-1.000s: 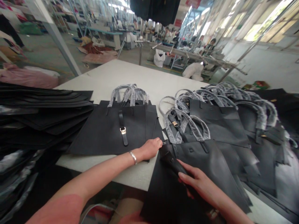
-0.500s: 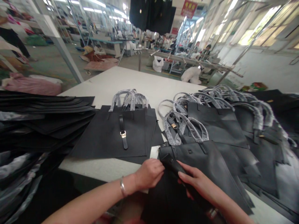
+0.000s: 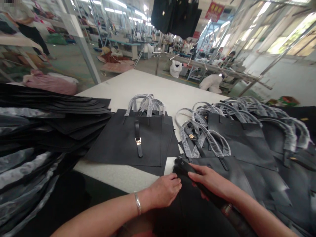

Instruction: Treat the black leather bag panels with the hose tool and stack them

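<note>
My left hand [image 3: 166, 191], a bangle on its wrist, is closed with curled fingers at the edge of a black bag [image 3: 190, 210] in front of me. What its fingertips pinch is hidden. My right hand [image 3: 207, 179] grips a long black object [image 3: 184, 166] from the side, thumb on top; its exact kind cannot be made out. The object's far end lies just above my left fingers. Beyond my hands, a flat black handbag [image 3: 125, 141] with a strap and gold buckle [image 3: 138, 141] rests on the white table [image 3: 148, 80].
On the right lie several black handbags [image 3: 242, 138] with plastic-wrapped handles. Black bag pieces [image 3: 81, 112] are stacked on the left. Finished-looking black bags [image 3: 175, 18] hang above the far side. A metal post [image 3: 84, 46] stands behind the table, and people are in the background.
The view has turned a little left, so the scene sits further right. The far end of the long black object is tipped slightly up. Both hands keep their grip close together.
</note>
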Available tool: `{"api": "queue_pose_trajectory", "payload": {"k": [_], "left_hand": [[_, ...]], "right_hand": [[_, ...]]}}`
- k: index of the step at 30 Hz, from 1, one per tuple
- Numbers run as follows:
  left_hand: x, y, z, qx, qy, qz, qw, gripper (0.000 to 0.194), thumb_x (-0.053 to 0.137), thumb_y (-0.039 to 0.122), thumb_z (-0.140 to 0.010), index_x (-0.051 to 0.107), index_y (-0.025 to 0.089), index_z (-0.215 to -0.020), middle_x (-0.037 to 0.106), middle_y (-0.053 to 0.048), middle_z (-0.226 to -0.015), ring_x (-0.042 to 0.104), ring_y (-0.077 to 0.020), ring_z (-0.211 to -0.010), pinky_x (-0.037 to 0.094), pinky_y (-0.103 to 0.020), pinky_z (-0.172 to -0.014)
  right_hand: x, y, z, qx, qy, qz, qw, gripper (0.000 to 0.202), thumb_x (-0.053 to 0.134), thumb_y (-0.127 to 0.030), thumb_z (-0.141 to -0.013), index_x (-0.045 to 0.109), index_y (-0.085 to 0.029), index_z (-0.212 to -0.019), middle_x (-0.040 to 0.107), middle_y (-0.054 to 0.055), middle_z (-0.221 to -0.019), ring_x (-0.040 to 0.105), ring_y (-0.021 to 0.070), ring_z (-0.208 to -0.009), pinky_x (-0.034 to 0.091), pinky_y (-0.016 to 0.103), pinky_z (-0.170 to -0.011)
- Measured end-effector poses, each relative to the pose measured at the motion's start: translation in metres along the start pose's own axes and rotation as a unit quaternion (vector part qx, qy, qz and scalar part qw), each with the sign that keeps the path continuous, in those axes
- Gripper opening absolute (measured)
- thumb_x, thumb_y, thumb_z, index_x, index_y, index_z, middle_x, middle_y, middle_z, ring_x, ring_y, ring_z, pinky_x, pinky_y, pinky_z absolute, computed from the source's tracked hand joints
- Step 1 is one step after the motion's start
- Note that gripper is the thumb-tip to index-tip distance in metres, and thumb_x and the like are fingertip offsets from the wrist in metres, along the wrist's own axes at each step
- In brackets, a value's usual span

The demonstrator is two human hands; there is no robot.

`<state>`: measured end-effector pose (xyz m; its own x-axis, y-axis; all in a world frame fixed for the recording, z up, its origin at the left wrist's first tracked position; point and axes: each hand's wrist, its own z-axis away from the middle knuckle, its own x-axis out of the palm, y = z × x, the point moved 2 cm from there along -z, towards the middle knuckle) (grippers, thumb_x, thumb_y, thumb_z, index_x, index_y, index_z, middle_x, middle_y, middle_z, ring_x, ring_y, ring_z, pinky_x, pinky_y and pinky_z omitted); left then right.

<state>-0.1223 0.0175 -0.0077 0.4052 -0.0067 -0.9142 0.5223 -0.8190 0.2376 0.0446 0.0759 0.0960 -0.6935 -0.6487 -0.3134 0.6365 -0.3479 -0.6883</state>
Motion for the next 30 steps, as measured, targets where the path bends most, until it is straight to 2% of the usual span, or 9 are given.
{"api": "queue_pose_trajectory", "payload": {"k": [5,10,13,17,22,24,25,28,30], "left_hand": [[-0.004,0.000,-0.003,0.049,-0.004,0.054,0.997,0.022,0.049,0.014,-0.091,0.060,0.009,-0.109,0.066,-0.013,-0.110,0.055,-0.0208,-0.117,0.040,-0.032,-0.106],[-0.008,-0.001,-0.002,0.059,-0.018,0.090,0.994,0.023,0.044,0.016,-0.095,0.059,0.011,-0.112,0.066,-0.010,-0.115,0.054,-0.0183,-0.121,0.036,-0.030,-0.109],[-0.008,0.001,-0.001,0.048,-0.032,0.094,0.994,0.030,0.042,0.020,-0.096,0.054,0.012,-0.123,0.059,-0.008,-0.131,0.047,-0.0211,-0.129,0.036,-0.036,-0.109],[-0.004,0.015,-0.010,0.042,-0.049,0.092,0.994,0.035,0.039,0.024,-0.097,0.050,0.015,-0.129,0.053,-0.007,-0.139,0.043,-0.0224,-0.133,0.031,-0.047,-0.112],[0.009,0.033,-0.030,0.099,-0.056,0.101,0.988,0.038,0.047,0.025,-0.095,0.048,0.016,-0.132,0.051,-0.008,-0.140,0.041,-0.0234,-0.134,0.024,-0.055,-0.114],[0.011,0.024,-0.034,0.088,-0.044,0.122,0.988,0.033,0.052,0.024,-0.094,0.053,0.016,-0.126,0.056,-0.007,-0.134,0.047,-0.0207,-0.128,0.033,-0.045,-0.111],[0.010,0.013,-0.036,0.052,-0.028,0.129,0.990,0.029,0.055,0.023,-0.093,0.056,0.016,-0.121,0.059,-0.007,-0.128,0.051,-0.0191,-0.122,0.040,-0.038,-0.106],[-0.002,-0.035,-0.041,-0.102,0.031,0.098,0.989,0.015,0.057,0.017,-0.092,0.062,0.016,-0.106,0.064,-0.006,-0.107,0.058,-0.0172,-0.102,0.049,-0.028,-0.087],[-0.011,-0.064,-0.048,-0.114,0.033,0.049,0.992,0.011,0.054,0.016,-0.094,0.063,0.016,-0.099,0.064,-0.005,-0.097,0.058,-0.0170,-0.093,0.049,-0.027,-0.080]], "right_hand": [[0.004,0.004,-0.012,-0.005,0.017,-0.020,1.000,0.049,0.052,-0.043,-0.087,0.053,-0.021,-0.131,0.059,-0.003,-0.068,0.054,0.0093,-0.036,0.041,0.020,-0.033],[-0.009,0.004,-0.018,-0.056,0.162,-0.035,0.985,0.064,0.057,-0.044,-0.084,0.043,-0.025,-0.143,0.060,-0.004,-0.068,0.057,0.0120,-0.041,0.045,0.023,-0.039],[-0.018,0.017,0.002,-0.044,0.155,-0.085,0.983,0.071,0.060,-0.047,-0.081,0.039,-0.026,-0.146,0.062,-0.004,-0.072,0.056,0.0114,-0.041,0.045,0.024,-0.040],[-0.012,0.040,0.024,-0.012,0.111,-0.117,0.987,0.077,0.064,-0.050,-0.078,0.038,-0.024,-0.146,0.064,-0.004,-0.070,0.057,0.0117,-0.041,0.043,0.023,-0.039],[-0.001,0.053,0.022,-0.046,0.123,-0.155,0.979,0.084,0.067,-0.052,-0.076,0.036,-0.018,-0.147,0.061,-0.005,-0.063,0.052,0.0113,-0.042,0.043,0.024,-0.042],[-0.001,0.056,0.020,-0.073,0.149,-0.158,0.973,0.085,0.066,-0.053,-0.077,0.034,-0.017,-0.147,0.062,-0.004,-0.067,0.052,0.0110,-0.044,0.042,0.025,-0.044],[-0.001,0.058,0.020,-0.082,0.161,-0.156,0.971,0.085,0.065,-0.054,-0.078,0.034,-0.017,-0.148,0.063,-0.004,-0.070,0.053,0.0111,-0.046,0.042,0.025,-0.046],[-0.002,0.071,0.022,-0.086,0.185,-0.149,0.967,0.082,0.062,-0.055,-0.081,0.033,-0.019,-0.148,0.063,-0.002,-0.079,0.055,0.0120,-0.052,0.043,0.026,-0.051],[-0.001,0.081,0.024,-0.085,0.192,-0.150,0.966,0.079,0.061,-0.055,-0.082,0.033,-0.020,-0.148,0.062,-0.001,-0.082,0.057,0.0131,-0.056,0.043,0.027,-0.054]]}}
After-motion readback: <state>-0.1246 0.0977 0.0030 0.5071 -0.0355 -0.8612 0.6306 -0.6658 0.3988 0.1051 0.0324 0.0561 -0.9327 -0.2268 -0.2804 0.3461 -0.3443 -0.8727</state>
